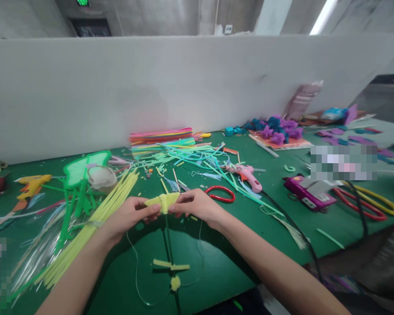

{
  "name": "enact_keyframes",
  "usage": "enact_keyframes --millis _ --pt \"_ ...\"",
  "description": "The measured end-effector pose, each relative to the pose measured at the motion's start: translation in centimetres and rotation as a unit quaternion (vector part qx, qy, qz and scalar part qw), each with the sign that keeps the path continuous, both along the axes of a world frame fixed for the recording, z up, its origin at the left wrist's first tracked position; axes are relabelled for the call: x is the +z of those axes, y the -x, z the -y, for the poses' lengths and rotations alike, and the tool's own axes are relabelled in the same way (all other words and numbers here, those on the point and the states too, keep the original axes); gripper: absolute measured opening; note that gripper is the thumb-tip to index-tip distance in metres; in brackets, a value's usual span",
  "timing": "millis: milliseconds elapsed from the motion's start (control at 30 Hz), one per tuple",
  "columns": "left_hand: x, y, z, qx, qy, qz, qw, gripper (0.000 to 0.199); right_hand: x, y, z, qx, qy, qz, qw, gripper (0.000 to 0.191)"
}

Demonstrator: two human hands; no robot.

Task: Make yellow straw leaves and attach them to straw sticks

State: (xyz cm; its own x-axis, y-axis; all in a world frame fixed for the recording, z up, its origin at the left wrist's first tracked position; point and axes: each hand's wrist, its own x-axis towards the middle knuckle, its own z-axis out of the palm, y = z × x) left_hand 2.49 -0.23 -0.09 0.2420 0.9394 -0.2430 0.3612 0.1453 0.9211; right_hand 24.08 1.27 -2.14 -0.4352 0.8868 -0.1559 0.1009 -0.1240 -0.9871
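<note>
Between my two hands is a yellow-green winged piece [164, 202], wrapped round its middle with fuzzy yellow stem. My left hand [136, 212] pinches its left side and my right hand [192, 204] pinches its right side. A thin dark stick [168, 238] runs down from the piece toward me. Lower along it are a short yellow crosspiece [171, 265] and a fuzzy yellow ball [175, 283]. A clear thread [136, 262] loops below my hands. Red-handled scissors [219, 194] lie just beyond my right hand.
Yellow stems [95, 218] and a green frame [85, 170] lie left, near an orange glue gun [33, 186]. Coloured stems [160, 142] are stacked behind. A pink glue gun [249, 177], purple flowers [279, 131] and a magenta device [308, 192] are right. A white partition [151, 83] stands behind.
</note>
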Motion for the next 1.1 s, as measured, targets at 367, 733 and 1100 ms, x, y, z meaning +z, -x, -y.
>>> enact_keyframes --millis 367,733,1100 --pt "-0.31 -0.20 -0.10 0.015 -0.015 -0.024 0.999 0.031 -0.17 0.23 0.05 -0.004 -0.031 0.020 0.999 0.032" --pt "-0.60 -0.09 -0.45 0.079 -0.080 0.022 0.993 0.037 -0.51 0.42 -0.63 -0.021 0.062 -0.057 0.996 0.051" --pt "-0.48 -0.16 -0.24 0.064 -0.061 -0.014 0.996 0.030 -0.60 0.52 -0.35 -0.091 -0.093 -0.008 0.991 0.020"
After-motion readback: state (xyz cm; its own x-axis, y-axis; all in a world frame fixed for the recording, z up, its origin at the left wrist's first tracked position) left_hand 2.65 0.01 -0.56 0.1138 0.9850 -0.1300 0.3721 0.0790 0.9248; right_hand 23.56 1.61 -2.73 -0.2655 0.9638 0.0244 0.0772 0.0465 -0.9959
